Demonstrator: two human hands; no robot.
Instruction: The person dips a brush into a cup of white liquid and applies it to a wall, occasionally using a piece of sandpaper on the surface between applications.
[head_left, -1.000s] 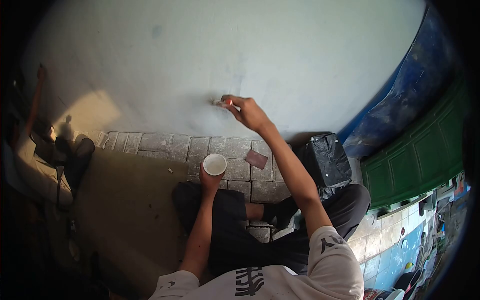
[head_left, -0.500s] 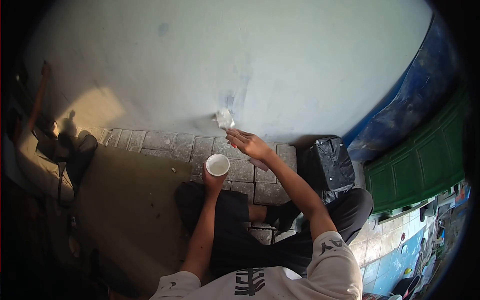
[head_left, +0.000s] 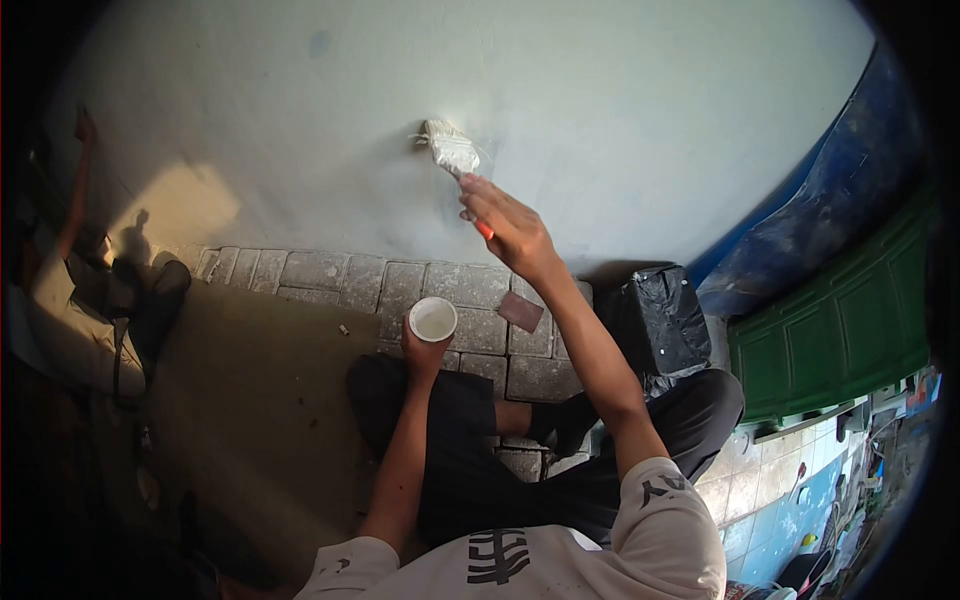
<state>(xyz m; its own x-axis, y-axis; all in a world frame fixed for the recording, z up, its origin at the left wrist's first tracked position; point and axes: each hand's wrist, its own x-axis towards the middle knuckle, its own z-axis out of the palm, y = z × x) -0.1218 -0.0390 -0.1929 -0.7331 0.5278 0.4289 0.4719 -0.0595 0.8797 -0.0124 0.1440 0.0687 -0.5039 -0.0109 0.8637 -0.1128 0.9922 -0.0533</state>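
Observation:
My right hand (head_left: 505, 225) is closed around the handle of a paintbrush (head_left: 452, 148), whose orange-red end shows under the fingers. White paint coats the wide bristles, which touch or nearly touch the pale wall (head_left: 300, 110); the exact contact cannot be made out. Lower down, my left hand (head_left: 424, 355) grips a white cup (head_left: 433, 319) by its side, held upright above my knee. Whitish liquid shows inside the cup. On the pavers below my right wrist lies a flat reddish-brown piece (head_left: 521, 312).
Grey paving blocks (head_left: 400, 290) run along the wall's foot. A black plastic-wrapped box (head_left: 668, 325) stands right of my forearm, near a green panel (head_left: 830, 310) and a blue sheet (head_left: 800, 220). At far left another person (head_left: 85, 330) sits with an arm raised to the wall.
My right hand and the brush have moved up the wall. The reddish-brown piece, partly covered before, now shows fully. My left hand still holds the cup in nearly the same place.

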